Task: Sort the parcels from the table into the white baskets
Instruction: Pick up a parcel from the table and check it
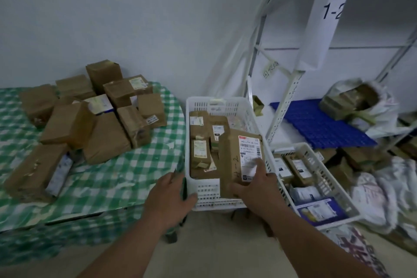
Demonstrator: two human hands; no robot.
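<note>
Right hand (pixel 255 184) grips a labelled parcel (pixel 239 160) tilted over the near rim of the white basket (pixel 208 189) — released early, it may tip out. Left hand (pixel 171 196) relaxed, resting beside the basket; more parcels (pixel 90 119) wait on the worktop (pixel 126 178).

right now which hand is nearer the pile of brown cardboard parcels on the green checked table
Left. The left hand sits between table edge and white basket; the right hand holds a labelled parcel over that basket, farther from the pile.
</note>
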